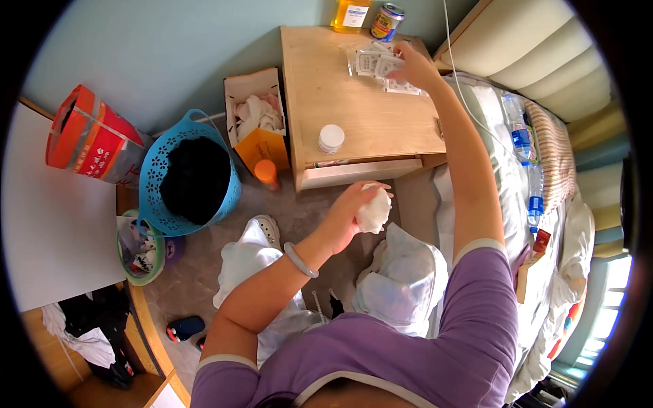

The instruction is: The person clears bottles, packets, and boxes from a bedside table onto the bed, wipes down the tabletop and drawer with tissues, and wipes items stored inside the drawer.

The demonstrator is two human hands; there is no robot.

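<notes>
packets (371, 62) are in a loose pile near the back right of the stand (381, 129), just left of and partly under my right hand (413, 69), way nearer to it than to my left. pile spreads mostly sideways, single ones sit at odd angles. those fingers are bent partway over it, can't tell if they've pinched one. big stuff first: bed (498, 177) along my right, then the stand, flat pale wood with a drawer (360, 175) a bit open. blue basket (235, 187) on the floor to the left, box (260, 146) between it and the stand. bottle (352, 15) and can (387, 22) behind the packets. my left hand (343, 214) is curled round a white wad (374, 211), short of the drawer. smallest, a white jar (332, 138) near the front edge.
</notes>
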